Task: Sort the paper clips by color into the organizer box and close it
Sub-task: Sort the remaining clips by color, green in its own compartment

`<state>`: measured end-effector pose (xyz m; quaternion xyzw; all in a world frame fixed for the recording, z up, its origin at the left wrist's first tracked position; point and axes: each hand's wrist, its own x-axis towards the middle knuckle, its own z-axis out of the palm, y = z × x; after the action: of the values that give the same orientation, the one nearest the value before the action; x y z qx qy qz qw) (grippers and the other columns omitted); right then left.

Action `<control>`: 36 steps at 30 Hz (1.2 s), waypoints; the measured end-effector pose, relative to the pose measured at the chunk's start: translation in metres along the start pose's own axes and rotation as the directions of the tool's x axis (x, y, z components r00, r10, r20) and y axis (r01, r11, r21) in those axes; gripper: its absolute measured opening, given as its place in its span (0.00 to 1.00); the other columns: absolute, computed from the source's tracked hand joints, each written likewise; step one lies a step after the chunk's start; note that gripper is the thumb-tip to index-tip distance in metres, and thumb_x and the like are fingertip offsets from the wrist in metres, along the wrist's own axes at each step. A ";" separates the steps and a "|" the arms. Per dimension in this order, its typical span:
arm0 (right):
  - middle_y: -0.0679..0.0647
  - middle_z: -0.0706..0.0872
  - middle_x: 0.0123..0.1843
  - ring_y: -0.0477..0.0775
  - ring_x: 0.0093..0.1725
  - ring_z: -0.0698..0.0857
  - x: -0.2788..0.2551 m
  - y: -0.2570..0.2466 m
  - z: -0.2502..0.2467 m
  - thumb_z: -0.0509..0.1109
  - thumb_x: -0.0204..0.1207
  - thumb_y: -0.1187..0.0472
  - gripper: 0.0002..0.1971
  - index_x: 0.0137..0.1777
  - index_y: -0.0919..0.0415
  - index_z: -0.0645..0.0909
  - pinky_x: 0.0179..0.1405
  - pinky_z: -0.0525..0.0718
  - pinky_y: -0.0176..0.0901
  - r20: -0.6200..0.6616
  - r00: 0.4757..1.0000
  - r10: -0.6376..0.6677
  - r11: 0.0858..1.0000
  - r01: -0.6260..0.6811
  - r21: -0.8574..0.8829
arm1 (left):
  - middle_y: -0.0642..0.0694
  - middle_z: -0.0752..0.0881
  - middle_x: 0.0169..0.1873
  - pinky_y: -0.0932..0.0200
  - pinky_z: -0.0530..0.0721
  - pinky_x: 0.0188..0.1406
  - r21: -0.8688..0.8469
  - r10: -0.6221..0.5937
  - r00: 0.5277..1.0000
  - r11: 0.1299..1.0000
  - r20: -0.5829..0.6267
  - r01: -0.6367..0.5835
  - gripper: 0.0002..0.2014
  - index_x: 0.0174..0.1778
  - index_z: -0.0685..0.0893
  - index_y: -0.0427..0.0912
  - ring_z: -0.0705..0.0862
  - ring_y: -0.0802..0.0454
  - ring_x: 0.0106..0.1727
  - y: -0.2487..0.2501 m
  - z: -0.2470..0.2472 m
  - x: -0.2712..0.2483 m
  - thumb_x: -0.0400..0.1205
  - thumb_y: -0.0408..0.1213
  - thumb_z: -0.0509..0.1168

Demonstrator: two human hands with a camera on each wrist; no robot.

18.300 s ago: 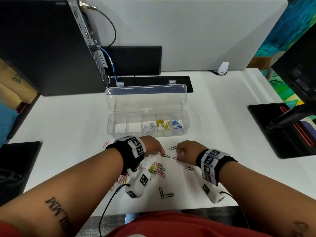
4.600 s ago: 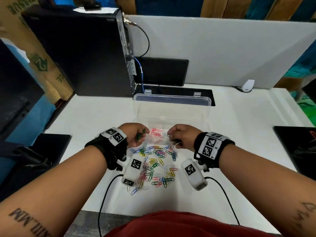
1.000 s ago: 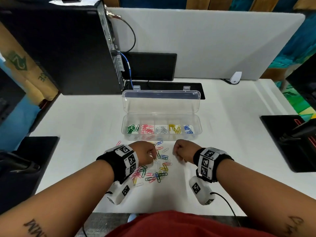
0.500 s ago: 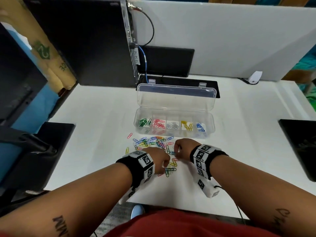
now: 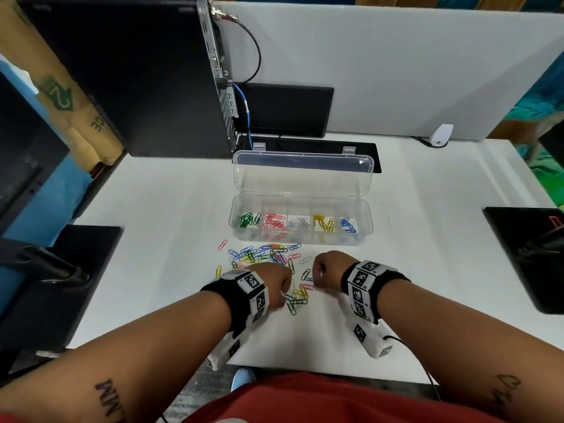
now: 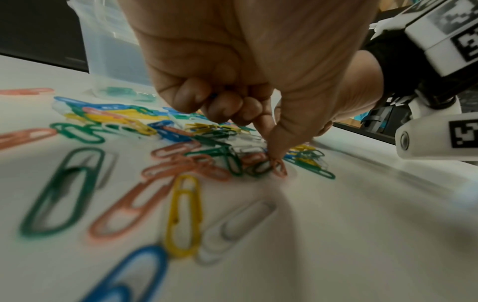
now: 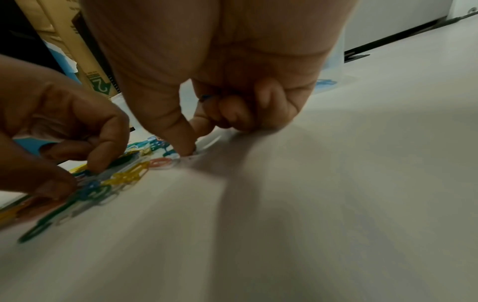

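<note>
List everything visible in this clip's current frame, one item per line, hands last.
organizer box: one, clear, lid open, mid-table; five compartments hold green, red, white, yellow, blue clips from left to right
loose paper clips: many, mixed colours, between box and hands
table: one, white
computer tower: one, black, back left
divider: one, white, behind table
left hand: pinching a red clip in the pile
right hand: fingertips on a clip, colour unclear

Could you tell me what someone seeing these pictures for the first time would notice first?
Probably the bright heap of loose paper clips on the white table, just in front of the clear organizer box, whose lid stands open and whose five compartments hold green, red, white, yellow and blue clips. Next, the left hand and right hand picking at the heap.
</note>
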<state>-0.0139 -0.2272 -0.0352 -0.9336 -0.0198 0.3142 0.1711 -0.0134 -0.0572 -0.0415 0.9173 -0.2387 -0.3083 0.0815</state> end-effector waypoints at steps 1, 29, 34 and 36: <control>0.52 0.81 0.43 0.52 0.46 0.78 -0.001 0.001 0.000 0.69 0.72 0.60 0.04 0.40 0.56 0.75 0.44 0.75 0.39 0.004 1.000 0.001 1.000 -0.001 0.004 | 0.49 0.84 0.51 0.56 0.82 0.49 -0.004 -0.003 1.000 1.000 -0.009 0.003 0.11 0.48 0.80 0.49 0.83 0.47 0.52 -0.001 0.001 0.000 0.70 0.39 0.69; 0.57 0.75 0.27 0.52 0.23 0.71 -0.016 0.020 -0.017 0.54 0.75 0.74 0.13 0.35 0.60 0.75 0.20 0.69 0.37 0.017 0.993 0.120 0.651 -0.092 0.754 | 0.57 0.76 0.28 0.66 0.73 0.32 -0.163 -0.005 0.999 0.987 0.036 0.011 0.12 0.27 0.71 0.49 0.75 0.57 0.33 -0.003 -0.022 -0.004 0.73 0.34 0.65; 0.62 0.77 0.30 0.58 0.26 0.76 -0.011 0.013 -0.017 0.53 0.75 0.75 0.12 0.33 0.66 0.73 0.24 0.73 0.41 0.089 0.987 0.131 0.572 -0.148 0.807 | 0.56 0.76 0.29 0.67 0.71 0.31 -0.351 -0.078 0.996 0.935 -0.042 0.058 0.13 0.28 0.71 0.50 0.75 0.59 0.32 -0.019 -0.035 -0.009 0.74 0.31 0.65; 0.64 0.79 0.32 0.60 0.29 0.79 -0.010 0.007 -0.017 0.53 0.74 0.75 0.12 0.33 0.67 0.73 0.26 0.76 0.43 0.112 0.987 0.118 0.602 -0.161 0.782 | 0.57 0.79 0.31 0.68 0.72 0.32 -0.438 -0.120 0.992 0.894 -0.038 0.092 0.08 0.37 0.79 0.51 0.75 0.61 0.31 -0.026 -0.037 -0.015 0.76 0.32 0.65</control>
<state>-0.0128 -0.2405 -0.0193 -0.7541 0.1889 0.3257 0.5380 0.0084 -0.0272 -0.0119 0.8968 -0.1109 -0.3284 0.2749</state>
